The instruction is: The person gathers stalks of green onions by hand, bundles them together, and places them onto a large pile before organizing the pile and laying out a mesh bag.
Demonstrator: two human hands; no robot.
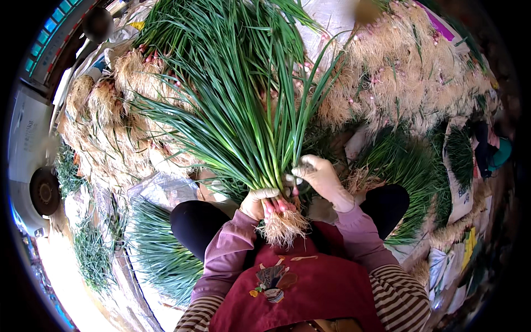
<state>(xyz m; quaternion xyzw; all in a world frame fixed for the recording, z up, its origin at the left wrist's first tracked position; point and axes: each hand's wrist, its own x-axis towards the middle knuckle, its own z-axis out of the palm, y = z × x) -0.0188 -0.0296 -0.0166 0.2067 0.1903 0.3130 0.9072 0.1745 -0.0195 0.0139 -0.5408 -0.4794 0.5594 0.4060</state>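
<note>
A fanned bunch of scallions (260,133) stands over my lap, its long green leaves pointing away from me. My left hand (254,202), in a pale glove, is wrapped round the stems just above the reddish bulbs. Below it hang the pale, stringy roots (284,228). At the bunch's right side my right hand (325,180), also gloved, pinches a single scallion (295,191) by its lower stem, the small red bulb showing under the fingers. Part of that stem is hidden by the fingertips.
Large heaps of scallions with roots outward lie at the left (99,138) and far right (398,66). More green bundles rest beside my left knee (163,243) and right knee (404,171). A white vehicle (30,149) stands at the left edge; another person (494,149) is at the right.
</note>
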